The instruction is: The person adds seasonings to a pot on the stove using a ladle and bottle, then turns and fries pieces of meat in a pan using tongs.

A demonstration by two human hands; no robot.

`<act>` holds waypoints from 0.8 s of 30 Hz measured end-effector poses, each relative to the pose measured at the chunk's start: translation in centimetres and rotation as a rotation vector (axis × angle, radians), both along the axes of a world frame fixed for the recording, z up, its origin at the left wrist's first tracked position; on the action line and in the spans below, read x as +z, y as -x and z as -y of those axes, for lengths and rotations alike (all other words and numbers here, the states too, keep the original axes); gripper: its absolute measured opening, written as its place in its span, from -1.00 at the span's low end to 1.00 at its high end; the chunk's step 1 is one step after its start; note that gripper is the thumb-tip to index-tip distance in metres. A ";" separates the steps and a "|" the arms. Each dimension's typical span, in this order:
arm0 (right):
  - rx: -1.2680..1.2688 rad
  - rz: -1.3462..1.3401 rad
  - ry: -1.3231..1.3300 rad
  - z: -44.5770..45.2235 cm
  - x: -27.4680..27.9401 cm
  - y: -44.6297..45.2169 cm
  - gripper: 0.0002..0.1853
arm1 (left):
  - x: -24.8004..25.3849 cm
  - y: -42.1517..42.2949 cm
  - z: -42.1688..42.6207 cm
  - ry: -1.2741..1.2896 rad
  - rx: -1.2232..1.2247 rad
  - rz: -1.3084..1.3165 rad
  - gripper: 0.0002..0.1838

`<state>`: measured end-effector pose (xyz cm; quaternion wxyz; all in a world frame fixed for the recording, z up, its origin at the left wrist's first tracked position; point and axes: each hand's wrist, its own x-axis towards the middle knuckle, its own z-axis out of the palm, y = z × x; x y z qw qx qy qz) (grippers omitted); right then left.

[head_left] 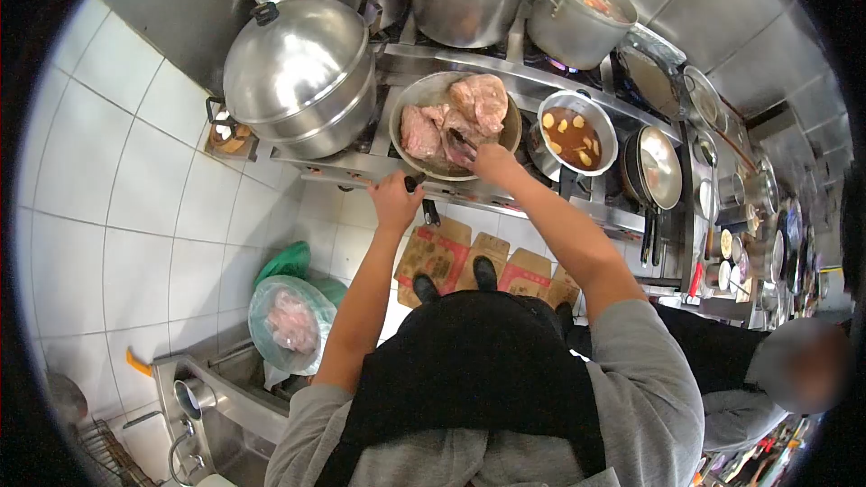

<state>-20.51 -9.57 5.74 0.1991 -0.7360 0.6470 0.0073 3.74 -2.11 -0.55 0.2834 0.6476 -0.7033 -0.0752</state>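
On the stove's front burner sits a wide pan (pixel 403 155) with large pieces of pale, browned meat (pixel 481 102) in it. My left hand (pixel 394 202) is closed at the pan's near edge, around a black handle (pixel 414 182). My right hand (pixel 495 165) reaches over the rim, closed on a slim dark utensil (pixel 462 137) that looks like tongs. Its tip touches the meat, and my fingers partly hide it. To the right, a pot of brown sauce (pixel 575 137) holds several yellowish pieces.
A large lidded steamer pot (pixel 300 81) stands left of the pan. Tall pots (pixel 470 0) line the back burners, one holding food in liquid (pixel 588 18). Skillets (pixel 659 167) hang over the right edge. A bag-lined bucket (pixel 290 325) stands by the sink (pixel 236 437). A co-worker (pixel 722 370) is at right.
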 end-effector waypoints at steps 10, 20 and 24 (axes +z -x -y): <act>0.168 -0.274 0.150 1.2 -1.9 -4.3 -0.65 | 0.0 1.8 -0.2 0.060 -0.016 -0.054 -0.66; -0.266 0.347 -0.326 -1.8 5.6 8.9 -0.32 | -1.0 2.0 0.2 0.085 0.025 -0.067 -0.64; -0.626 0.916 -0.533 -2.1 2.2 12.2 -0.48 | -1.5 2.3 0.2 0.039 0.062 -0.042 -0.60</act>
